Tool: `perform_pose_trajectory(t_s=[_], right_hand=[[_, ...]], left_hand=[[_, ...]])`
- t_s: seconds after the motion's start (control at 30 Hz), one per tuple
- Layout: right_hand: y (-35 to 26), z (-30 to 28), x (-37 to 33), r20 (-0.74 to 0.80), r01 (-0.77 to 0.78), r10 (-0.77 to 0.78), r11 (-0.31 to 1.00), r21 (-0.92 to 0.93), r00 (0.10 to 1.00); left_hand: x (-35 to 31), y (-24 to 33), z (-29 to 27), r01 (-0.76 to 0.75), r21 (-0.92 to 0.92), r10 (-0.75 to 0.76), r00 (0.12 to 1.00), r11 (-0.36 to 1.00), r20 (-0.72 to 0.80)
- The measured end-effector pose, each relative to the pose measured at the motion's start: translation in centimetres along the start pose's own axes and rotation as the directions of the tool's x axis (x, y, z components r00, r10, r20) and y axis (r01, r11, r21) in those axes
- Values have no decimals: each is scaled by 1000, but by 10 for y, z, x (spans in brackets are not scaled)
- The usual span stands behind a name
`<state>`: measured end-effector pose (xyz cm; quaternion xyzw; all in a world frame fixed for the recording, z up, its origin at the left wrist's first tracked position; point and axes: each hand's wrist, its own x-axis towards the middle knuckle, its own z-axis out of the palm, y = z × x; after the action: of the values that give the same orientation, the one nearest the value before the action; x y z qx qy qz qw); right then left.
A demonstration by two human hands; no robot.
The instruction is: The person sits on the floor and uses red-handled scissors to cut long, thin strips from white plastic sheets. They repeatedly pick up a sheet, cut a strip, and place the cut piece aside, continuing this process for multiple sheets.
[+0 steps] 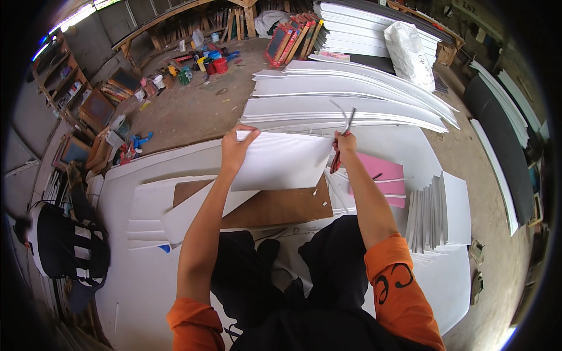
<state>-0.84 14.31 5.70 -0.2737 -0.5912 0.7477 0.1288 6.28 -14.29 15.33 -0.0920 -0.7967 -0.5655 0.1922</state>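
Observation:
A white corrugated sheet (pixel 284 161) is held up in front of me, tilted above the work surface. My left hand (pixel 236 147) is closed on its upper left corner, thumb on top. At its upper right corner, my right hand (pixel 345 144) is closed round a slim cutting tool with a red handle (pixel 335 162). The tool's dark narrow end points up and away; its exact kind is hard to make out. A thin white strip (pixel 338 107) curls beside that end. Under the sheet lie a brown board (pixel 275 212) and a white offcut (pixel 190 213).
A pink sheet (pixel 380 167) with white strips lies right of the brown board. Several white panels (pixel 433 213) stand stacked farther right. Large white sheets (pixel 351 96) are piled ahead. A black-and-white backpack (pixel 67 240) is at left; paint containers (pixel 213 64) stand on the far floor.

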Motion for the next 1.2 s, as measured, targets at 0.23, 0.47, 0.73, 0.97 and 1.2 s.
perform_pose_trajectory(t_s=[0.23,0.47,0.73,0.97,1.2], right_hand=[[8,-42,11,67,-289,290,957,-20,955],[-38,-18,-38,425,-50,106,989,-141,899],[-61,-6,-56,576,175,22,942,-285,817],[-50,18,-74,438,191,-11,910,-368,899],[-36,34,-88,612,50,141,957,-285,778]], left_hand=[[6,-21,-20,108,-191,-121,991,976,-61],[0,-38,-23,291,-277,-304,953,916,-7],[4,-76,-4,150,212,-95,963,966,-251],[-10,-29,66,-1,223,-122,834,975,538],[-12,-14,80,-216,598,-139,860,772,490]])
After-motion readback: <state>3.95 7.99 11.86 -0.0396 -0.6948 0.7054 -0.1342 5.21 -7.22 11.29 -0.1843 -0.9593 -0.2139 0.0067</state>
